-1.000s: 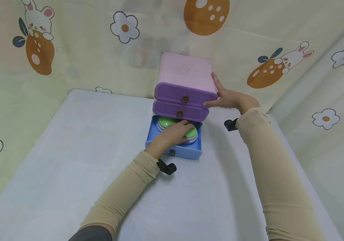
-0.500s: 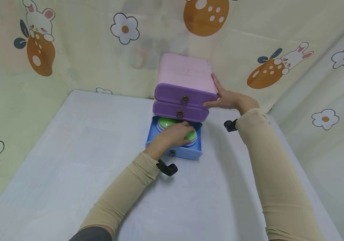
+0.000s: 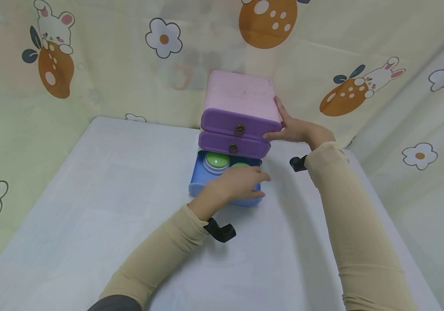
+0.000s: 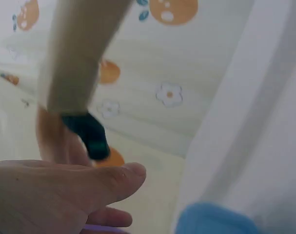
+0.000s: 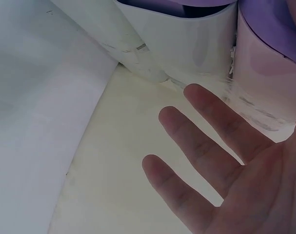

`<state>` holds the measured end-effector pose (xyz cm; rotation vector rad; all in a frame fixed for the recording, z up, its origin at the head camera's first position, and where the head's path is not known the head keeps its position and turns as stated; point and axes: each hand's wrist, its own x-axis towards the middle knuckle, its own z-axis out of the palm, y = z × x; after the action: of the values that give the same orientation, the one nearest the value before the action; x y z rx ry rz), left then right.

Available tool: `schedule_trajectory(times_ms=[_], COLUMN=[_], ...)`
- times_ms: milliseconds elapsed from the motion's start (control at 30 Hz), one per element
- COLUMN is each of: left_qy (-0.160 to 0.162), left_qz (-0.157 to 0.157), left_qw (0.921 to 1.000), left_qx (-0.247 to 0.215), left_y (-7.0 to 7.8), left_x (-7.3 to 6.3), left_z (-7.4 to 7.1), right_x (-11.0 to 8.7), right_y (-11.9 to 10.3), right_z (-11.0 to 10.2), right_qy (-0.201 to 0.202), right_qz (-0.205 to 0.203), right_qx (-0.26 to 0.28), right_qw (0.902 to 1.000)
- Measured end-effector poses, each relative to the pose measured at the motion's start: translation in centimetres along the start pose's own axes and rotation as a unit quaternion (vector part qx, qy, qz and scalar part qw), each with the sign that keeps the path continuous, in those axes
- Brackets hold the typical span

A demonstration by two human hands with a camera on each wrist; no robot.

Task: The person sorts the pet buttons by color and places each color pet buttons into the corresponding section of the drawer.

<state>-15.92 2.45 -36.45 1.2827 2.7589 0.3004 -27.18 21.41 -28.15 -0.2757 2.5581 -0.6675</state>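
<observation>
A small drawer cabinet with a pink top [image 3: 241, 93] and purple drawer fronts stands at the back of the table. Its lowest drawer, a blue one [image 3: 196, 180], is pulled out. Inside lie a round white thing with a domed green top [image 3: 217, 160] and a second green-topped one [image 3: 240, 164], mostly hidden behind my left hand [image 3: 239, 183]. That hand is over the drawer's front right part, fingers apart and nothing held. My right hand [image 3: 296, 128] rests on the cabinet's right side, thumb at the purple front; three fingers [image 5: 201, 151] extend straight in the right wrist view.
A white-covered table [image 3: 128, 181] surrounds the cabinet. Behind it hangs a cream curtain [image 3: 113, 65] printed with rabbits and flowers; another part of it hangs along the right. Each wrist carries a black camera mount [image 3: 222, 232].
My left hand has come off the right green-topped thing and moved toward the drawer's front right, its fingers spreading. Both round things remain in the drawer. The right hand has stayed put.
</observation>
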Motion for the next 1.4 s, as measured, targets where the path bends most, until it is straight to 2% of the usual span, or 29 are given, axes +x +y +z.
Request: schedule_trajectory(times_ms=[200,333,433,500,533,600,633,667,733,833,933,1033,1200,1300,1400], left_qy=[0.019,0.025,0.045,0.08,0.11,0.185,0.227,0.265,0.333,0.379,0.386,0.382,0.36,0.341,0.34], left_qz=[0.052,0.071,0.084,0.091,0.097,0.101,0.099,0.091,0.054,-0.045,-0.136,-0.183,-0.219,-0.225,-0.223], left_qw=[0.9982,0.9962,0.9941,0.9915,0.9884,0.9772,0.9687,0.9599,0.9412,0.9243,0.9112,0.9025,0.8929,0.8896,0.8838], left_qx=[0.024,0.044,0.052,0.045,0.039,0.026,0.021,0.017,0.01,-0.014,-0.045,-0.079,-0.159,-0.205,-0.231], left_y=[3.3,4.6,5.2,5.3,5.2,4.6,4.2,3.7,2.6,0.9,-0.7,-2.0,-3.5,-4.1,-4.5], left_x=[-1.4,-2.2,-2.9,-3.4,-3.7,-4.3,-4.5,-4.7,-5.1,-6.1,-7.6,-8.8,-9.9,-10.1,-10.1], left_z=[-1.2,-1.7,-2.2,-2.7,-2.8,-2.6,-2.4,-2.0,-0.7,1.7,4.1,6.2,9.3,10.9,11.8], right_x=[0.1,0.1,0.0,-0.1,-0.2,-0.3,-0.4,-0.4,-0.4,-0.3,0.0,0.1,0.1,0.2,0.4], right_y=[-0.1,0.1,0.7,1.3,1.6,2.1,2.4,2.6,2.9,2.8,2.4,1.9,1.4,1.1,0.9], right_z=[-0.1,-0.1,0.0,0.0,0.1,0.2,0.2,0.3,0.3,0.2,0.1,0.1,0.1,0.1,0.0], right_qy=[0.002,0.001,0.0,0.001,0.003,0.005,0.006,0.007,0.01,0.012,0.012,0.011,0.014,0.009,0.003], right_qz=[-0.004,0.0,0.008,0.012,0.015,0.021,0.023,0.02,0.014,0.003,-0.004,-0.002,-0.003,-0.008,-0.013], right_qx=[0.002,-0.001,-0.01,-0.012,-0.014,-0.016,-0.016,-0.012,-0.004,0.009,0.013,0.007,0.001,0.004,0.007], right_qw=[1.0,1.0,0.9999,0.9999,0.9998,0.9996,0.9996,0.9997,0.9998,0.9999,0.9998,0.9999,0.9999,0.9999,0.9999])
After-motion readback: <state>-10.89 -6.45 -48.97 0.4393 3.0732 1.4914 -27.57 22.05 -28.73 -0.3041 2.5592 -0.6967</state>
